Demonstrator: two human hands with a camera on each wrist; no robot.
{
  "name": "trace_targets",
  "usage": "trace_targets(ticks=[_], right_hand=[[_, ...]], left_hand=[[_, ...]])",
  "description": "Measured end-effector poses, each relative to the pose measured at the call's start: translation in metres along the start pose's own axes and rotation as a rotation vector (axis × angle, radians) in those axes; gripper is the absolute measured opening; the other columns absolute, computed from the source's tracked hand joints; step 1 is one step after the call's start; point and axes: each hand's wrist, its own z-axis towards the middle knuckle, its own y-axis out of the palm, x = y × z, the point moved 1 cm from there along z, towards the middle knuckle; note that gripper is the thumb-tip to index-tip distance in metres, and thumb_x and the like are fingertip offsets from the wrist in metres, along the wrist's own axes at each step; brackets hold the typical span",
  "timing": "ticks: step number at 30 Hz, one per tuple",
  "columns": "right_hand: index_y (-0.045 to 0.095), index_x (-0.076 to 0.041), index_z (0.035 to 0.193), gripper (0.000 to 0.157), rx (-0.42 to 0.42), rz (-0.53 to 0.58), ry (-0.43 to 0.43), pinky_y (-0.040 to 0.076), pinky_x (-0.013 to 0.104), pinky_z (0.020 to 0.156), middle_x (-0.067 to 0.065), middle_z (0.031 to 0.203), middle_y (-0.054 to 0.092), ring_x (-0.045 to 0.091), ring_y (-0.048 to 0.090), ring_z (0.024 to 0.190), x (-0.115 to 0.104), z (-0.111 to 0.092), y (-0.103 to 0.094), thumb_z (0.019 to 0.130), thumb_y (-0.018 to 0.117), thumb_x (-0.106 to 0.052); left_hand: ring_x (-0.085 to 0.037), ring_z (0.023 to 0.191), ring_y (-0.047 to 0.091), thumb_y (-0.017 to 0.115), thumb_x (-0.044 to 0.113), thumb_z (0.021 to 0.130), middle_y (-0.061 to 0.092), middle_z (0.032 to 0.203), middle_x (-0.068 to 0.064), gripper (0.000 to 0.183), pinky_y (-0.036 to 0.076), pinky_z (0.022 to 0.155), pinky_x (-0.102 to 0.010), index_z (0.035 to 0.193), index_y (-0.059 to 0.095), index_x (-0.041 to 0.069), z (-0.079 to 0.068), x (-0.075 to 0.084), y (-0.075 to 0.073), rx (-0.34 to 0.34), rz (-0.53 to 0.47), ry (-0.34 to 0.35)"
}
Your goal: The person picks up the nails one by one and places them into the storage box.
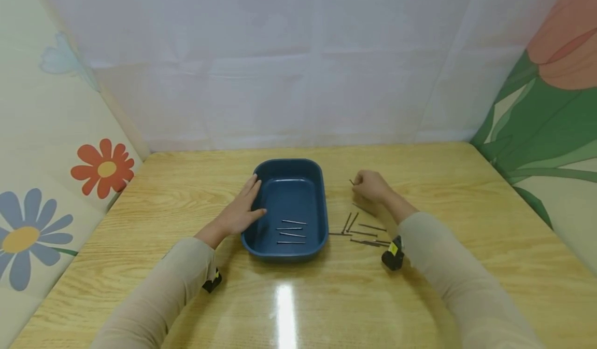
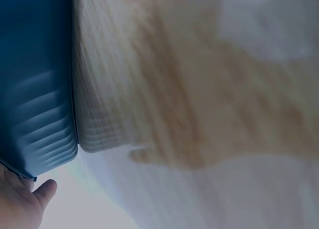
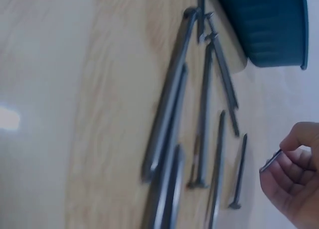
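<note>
A deep blue tray (image 1: 324,204) stands mid-table, with several nails (image 1: 291,243) lying in its near half. My left hand (image 1: 239,211) rests along the tray's left rim, fingers extended and thumb over the edge. In the left wrist view that hand (image 2: 20,201) shows at the tray's (image 2: 35,99) corner. To the right of the tray, my right hand (image 1: 371,184) pinches a single nail (image 3: 270,161) between thumb and fingers, above the table. Beneath and nearer lies a loose scatter of nails (image 1: 364,233), large in the right wrist view, some overlapping.
The wooden tabletop (image 1: 186,183) carries a bright light reflection near the front. A white sheet (image 1: 280,79) hangs behind it, and flower-patterned panels flank both sides. A black device (image 1: 393,255) is strapped at the right wrist, another (image 1: 212,281) at the left.
</note>
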Motion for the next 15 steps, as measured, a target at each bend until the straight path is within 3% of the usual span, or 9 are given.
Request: trace_targets(ticks=[8, 15], right_hand=[[0.052, 0.007, 0.094, 0.018, -0.003, 0.164, -0.015, 0.048, 0.029, 0.061, 0.017, 0.086, 0.055, 0.024, 0.057, 0.071, -0.016, 0.0, 0.001, 0.082, 0.049, -0.006], [0.048, 0.012, 0.1, 0.024, -0.031, 0.325, -0.044, 0.048, 0.03, 0.066, 0.024, 0.09, 0.052, 0.033, 0.055, 0.08, -0.03, -0.003, 0.002, 0.083, 0.046, -0.004]], left_hand=[[-0.026, 0.129, -0.002, 0.05, 0.023, 0.086, -0.006, 0.143, -0.01, 0.071, 0.011, 0.1, -0.045, 0.138, 0.007, 0.0, 0.001, -0.001, 0.0, 0.004, 0.001, 0.006], [-0.025, 0.129, -0.003, 0.05, 0.023, 0.086, -0.006, 0.143, -0.009, 0.071, 0.011, 0.1, -0.045, 0.138, 0.007, 0.0, 0.0, 0.0, -0.001, -0.002, -0.007, 0.0]])
